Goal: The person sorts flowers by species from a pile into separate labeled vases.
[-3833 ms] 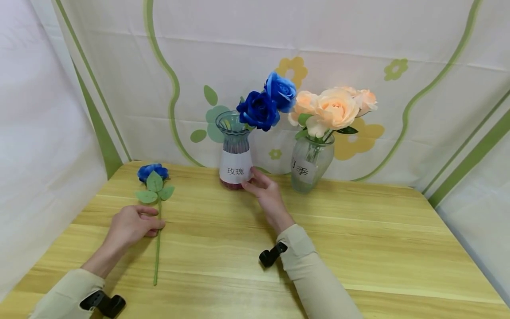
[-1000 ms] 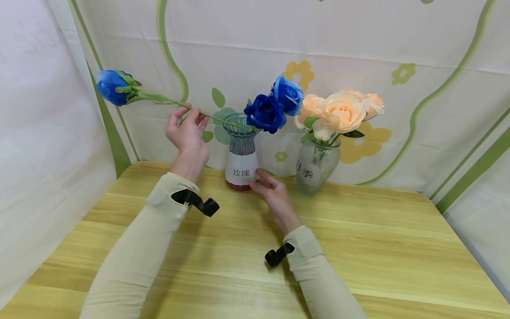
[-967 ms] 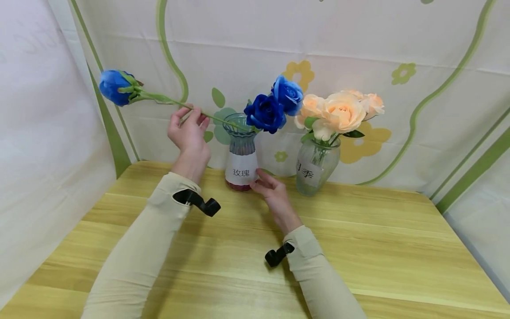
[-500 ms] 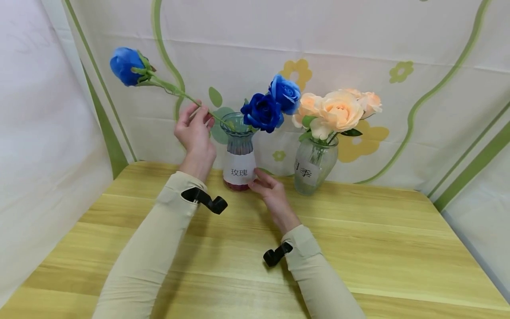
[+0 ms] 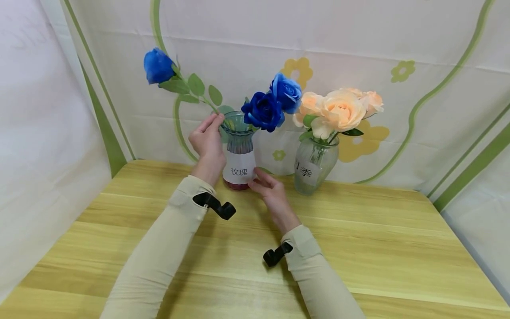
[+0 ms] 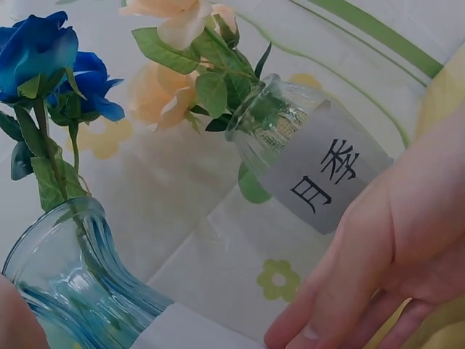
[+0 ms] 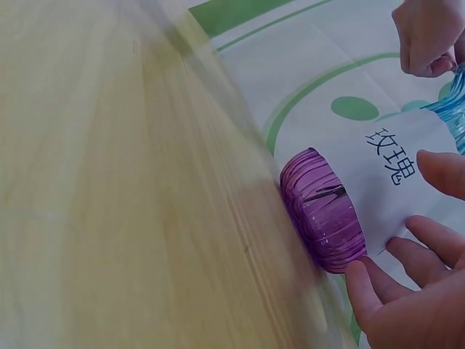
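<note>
In the head view my left hand (image 5: 209, 144) pinches the green stem of a blue rose (image 5: 158, 66) at the left rim of a blue-tinted glass vase (image 5: 240, 144). The bloom leans up and left, and the lower stem goes into the vase mouth. Two more blue roses (image 5: 263, 111) stand in this vase, leaning right. My right hand (image 5: 275, 197) holds the vase low on its right side, thumb and fingertips against the white label (image 7: 392, 171) and purple base (image 7: 325, 212). In the left wrist view, only a bit of the left hand shows at the lower left edge.
A second glass vase (image 5: 316, 164) with peach flowers (image 5: 338, 108) stands just right of my right hand. Both vases are near the back edge of the wooden table (image 5: 358, 248), before a patterned cloth backdrop (image 5: 239, 26). A black wrist camera (image 5: 215, 206) sits on the left sleeve.
The left hand picked the blue rose off the table and carried it to the vase. Lately it moved right, the rose tilting more upright, stem deeper in the mouth. The right hand stayed on the vase.
</note>
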The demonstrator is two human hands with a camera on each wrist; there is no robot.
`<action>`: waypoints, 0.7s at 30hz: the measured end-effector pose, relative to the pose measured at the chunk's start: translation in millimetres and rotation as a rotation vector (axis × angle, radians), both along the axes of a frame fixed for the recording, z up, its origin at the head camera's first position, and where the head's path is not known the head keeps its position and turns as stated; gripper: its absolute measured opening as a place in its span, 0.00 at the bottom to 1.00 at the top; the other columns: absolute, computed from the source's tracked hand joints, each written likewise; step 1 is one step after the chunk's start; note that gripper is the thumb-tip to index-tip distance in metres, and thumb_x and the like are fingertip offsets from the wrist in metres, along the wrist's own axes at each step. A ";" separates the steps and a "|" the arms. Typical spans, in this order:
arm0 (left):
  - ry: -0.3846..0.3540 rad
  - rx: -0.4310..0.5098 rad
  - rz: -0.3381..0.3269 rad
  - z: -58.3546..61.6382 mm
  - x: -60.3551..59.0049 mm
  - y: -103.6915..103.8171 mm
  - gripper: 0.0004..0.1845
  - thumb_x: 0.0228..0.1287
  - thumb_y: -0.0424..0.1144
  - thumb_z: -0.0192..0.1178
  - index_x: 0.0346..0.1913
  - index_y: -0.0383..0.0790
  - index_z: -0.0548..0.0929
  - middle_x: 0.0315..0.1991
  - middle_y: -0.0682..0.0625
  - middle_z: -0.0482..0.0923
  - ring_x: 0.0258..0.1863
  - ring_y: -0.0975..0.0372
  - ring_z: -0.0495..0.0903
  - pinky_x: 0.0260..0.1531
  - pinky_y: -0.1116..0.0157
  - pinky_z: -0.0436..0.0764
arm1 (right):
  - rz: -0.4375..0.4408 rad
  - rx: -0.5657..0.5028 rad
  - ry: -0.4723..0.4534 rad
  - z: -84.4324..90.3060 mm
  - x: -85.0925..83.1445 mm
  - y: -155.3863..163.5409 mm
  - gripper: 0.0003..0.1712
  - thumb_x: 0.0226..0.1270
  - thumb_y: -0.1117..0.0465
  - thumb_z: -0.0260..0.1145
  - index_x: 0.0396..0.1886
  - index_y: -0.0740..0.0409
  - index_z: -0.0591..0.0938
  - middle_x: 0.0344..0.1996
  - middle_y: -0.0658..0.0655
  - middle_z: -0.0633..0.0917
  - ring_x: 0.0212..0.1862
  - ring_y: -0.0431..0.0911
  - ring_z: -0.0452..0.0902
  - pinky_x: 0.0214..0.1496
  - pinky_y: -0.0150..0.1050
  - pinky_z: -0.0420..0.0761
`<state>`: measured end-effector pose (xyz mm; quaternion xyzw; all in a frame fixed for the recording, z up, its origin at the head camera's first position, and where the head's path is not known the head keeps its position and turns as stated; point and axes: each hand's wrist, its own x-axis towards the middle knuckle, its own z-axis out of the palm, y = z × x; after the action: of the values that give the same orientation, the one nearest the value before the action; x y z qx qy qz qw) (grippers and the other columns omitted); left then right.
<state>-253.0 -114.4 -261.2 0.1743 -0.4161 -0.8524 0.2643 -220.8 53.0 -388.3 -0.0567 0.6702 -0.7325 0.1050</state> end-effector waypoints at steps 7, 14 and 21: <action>-0.020 0.001 0.039 -2.3 7.2 5.8 0.15 0.63 0.34 0.76 0.53 0.38 0.92 0.56 0.49 0.90 0.46 0.66 0.82 0.53 0.65 0.82 | -0.001 -0.004 -0.001 -0.2 2.0 0.3 0.36 0.75 0.61 0.70 0.80 0.52 0.72 0.82 0.54 0.69 0.83 0.54 0.64 0.86 0.52 0.63; -0.030 0.007 -0.028 -5.0 19.7 9.6 0.14 0.65 0.37 0.76 0.51 0.39 0.93 0.44 0.54 0.86 0.35 0.64 0.77 0.42 0.69 0.79 | -0.007 0.003 0.008 0.9 2.7 4.9 0.36 0.76 0.60 0.69 0.80 0.51 0.71 0.82 0.54 0.69 0.83 0.54 0.64 0.85 0.53 0.63; -0.081 -0.132 -0.060 -18.7 41.9 -2.7 0.15 0.71 0.41 0.72 0.55 0.39 0.91 0.35 0.57 0.87 0.34 0.65 0.81 0.37 0.73 0.84 | -0.024 0.003 0.009 1.7 4.0 6.7 0.35 0.75 0.61 0.69 0.80 0.52 0.72 0.80 0.56 0.71 0.83 0.54 0.63 0.85 0.52 0.65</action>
<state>-211.1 -117.1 -279.9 0.1781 -0.4868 -0.8229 0.2325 -216.7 59.7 -386.5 -0.0516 0.6725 -0.7324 0.0932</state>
